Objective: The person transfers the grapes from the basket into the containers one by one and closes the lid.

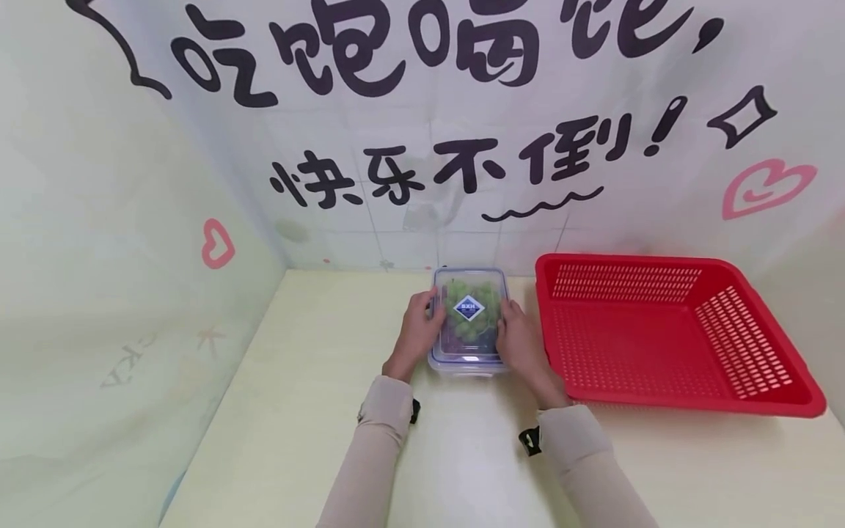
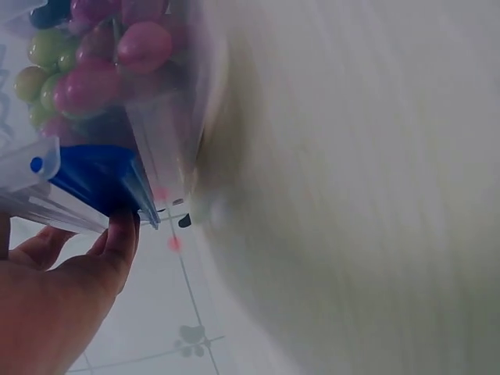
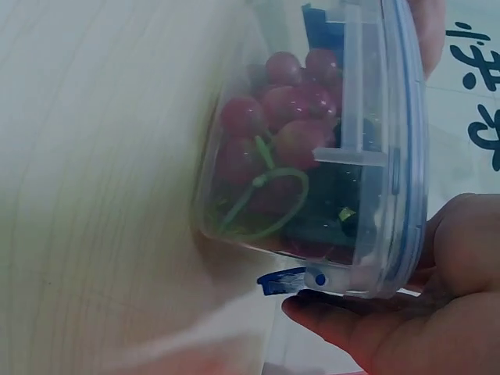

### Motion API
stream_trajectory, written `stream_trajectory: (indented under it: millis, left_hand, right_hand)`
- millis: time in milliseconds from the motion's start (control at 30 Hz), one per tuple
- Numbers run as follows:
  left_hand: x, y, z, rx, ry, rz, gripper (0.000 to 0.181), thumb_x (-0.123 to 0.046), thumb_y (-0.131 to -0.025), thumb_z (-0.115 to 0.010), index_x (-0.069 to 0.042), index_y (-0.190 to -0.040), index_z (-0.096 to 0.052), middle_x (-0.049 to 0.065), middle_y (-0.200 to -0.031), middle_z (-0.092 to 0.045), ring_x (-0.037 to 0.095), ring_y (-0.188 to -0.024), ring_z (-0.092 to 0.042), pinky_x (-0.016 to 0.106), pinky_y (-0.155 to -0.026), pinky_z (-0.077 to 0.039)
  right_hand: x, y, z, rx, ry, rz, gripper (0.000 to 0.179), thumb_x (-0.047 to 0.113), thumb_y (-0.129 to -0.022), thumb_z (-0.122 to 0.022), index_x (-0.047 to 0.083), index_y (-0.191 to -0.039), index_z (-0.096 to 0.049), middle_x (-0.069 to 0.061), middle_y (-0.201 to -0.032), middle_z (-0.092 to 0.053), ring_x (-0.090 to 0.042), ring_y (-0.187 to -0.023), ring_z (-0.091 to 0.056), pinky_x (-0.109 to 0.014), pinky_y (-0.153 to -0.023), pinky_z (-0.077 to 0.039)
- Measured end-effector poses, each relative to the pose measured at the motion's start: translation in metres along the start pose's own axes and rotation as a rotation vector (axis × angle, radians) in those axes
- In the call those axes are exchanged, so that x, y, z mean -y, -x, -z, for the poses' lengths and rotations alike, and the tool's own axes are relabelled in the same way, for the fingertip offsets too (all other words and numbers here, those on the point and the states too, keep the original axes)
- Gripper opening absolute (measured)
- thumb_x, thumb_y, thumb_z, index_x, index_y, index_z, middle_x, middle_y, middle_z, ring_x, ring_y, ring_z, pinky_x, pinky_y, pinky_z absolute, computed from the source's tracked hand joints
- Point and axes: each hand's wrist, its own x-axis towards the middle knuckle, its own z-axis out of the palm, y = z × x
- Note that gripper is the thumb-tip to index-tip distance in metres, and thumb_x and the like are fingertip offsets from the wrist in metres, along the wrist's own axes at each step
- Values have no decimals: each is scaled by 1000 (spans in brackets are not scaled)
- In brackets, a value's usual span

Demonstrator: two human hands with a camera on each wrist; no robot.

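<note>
A clear food storage box [image 1: 470, 337] with a blue-rimmed snap lid stands on the table near the wall. Through the lid and its diamond label show green grapes [image 1: 462, 286]; in the right wrist view, red grapes [image 3: 285, 105] show through the side. My left hand [image 1: 419, 328] holds the box's left edge, fingertips against a raised blue latch [image 2: 105, 176]. On the opposite edge, my right hand [image 1: 523, 345] grips the lid, fingers under another blue latch [image 3: 285, 281] that sticks outward. Both thumbs lie over the lid edges in the head view.
Right of the box sits a red plastic basket [image 1: 627, 345] with perforated sides, close to my right hand. A pale wooden table [image 1: 310, 396] lies beneath. Behind is a wall [image 1: 396, 249] covered with black lettering; another wall [image 1: 132, 293] rises at the left.
</note>
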Motion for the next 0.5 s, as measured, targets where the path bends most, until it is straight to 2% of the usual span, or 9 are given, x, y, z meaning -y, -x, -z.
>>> stream_trajectory:
  millis: [167, 333, 500]
  left_hand:
    - [3, -4, -1, -7, 12, -38, 48, -10, -98, -54, 5, -143, -47, 27, -139, -47, 39, -124, -54, 46, -99, -52]
    - [7, -1, -1, -14, 6, -6, 49, -14, -99, -54, 4, -144, -47, 27, -147, -35, 37, -123, -54, 47, -97, -53]
    - [5, 2, -2, -51, -14, 5, 47, -17, -97, -57, 2, -140, -53, 27, -151, -30, 40, -128, -50, 50, -108, -44]
  right_hand:
    - [-1, -4, -5, -70, 20, 5, 47, 2, -99, -48, -12, -143, -43, -33, -139, -49, -46, -128, -51, -54, -110, -41]
    - [-4, -2, -13, -119, -6, 9, 43, 3, -99, -48, -11, -141, -47, -32, -134, -53, -45, -123, -54, -53, -108, -44]
    - [-6, 0, -17, -164, -51, -25, 42, 3, -99, -49, -10, -140, -49, -30, -132, -54, -43, -122, -54, -53, -107, -44]
